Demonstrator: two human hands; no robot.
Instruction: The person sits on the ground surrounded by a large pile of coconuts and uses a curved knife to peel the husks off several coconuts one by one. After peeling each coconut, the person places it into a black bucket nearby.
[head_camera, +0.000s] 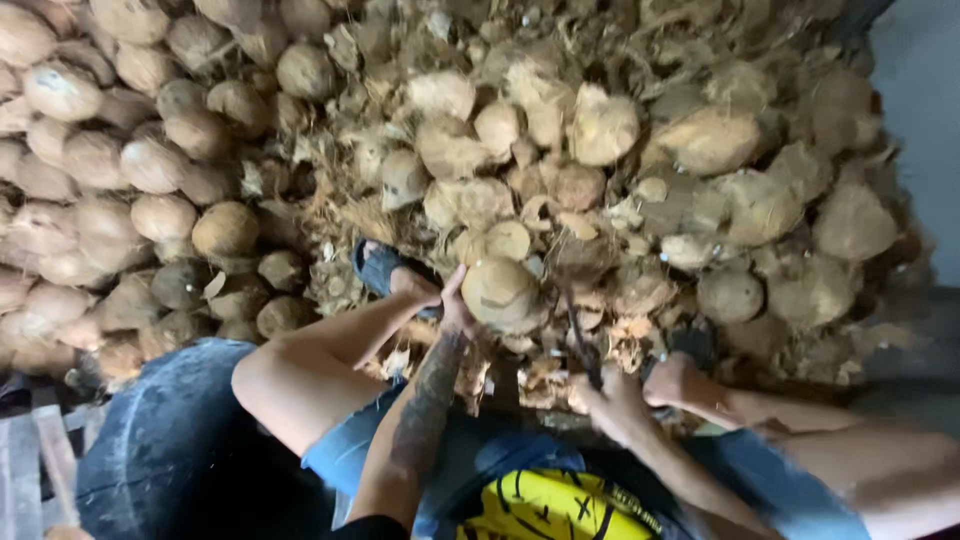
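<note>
1. Left hand (455, 305): I see it reaching forward from a tattooed forearm, fingers spread and pressed against the side of a coconut (500, 292); it steadies the nut rather than wrapping it.
2. Coconut: round, pale brown, partly husked, lying at the near edge of the heap, just ahead of the person's knees.
3. Right hand (612, 400): I see it closed in a fist around the handle of a dark blade (580, 345) (thin, long, angled up toward the coconut; its tip is lost among the husks).
4. Heap of coconuts (600, 130): fills most of the view, mixed with loose fibre and torn husk pieces.
5. Stacked coconuts (90, 160): a neater pile at the left, rounder and more alike.
6. Blue sandal (385, 265): on a foot just left of the held coconut, half buried in husk.
7. Dark round tub (160, 440): near the left knee, at lower left.
8. Clothing: blue denim shorts (345, 450) and a yellow shirt (550, 505) (seen from above).
</note>
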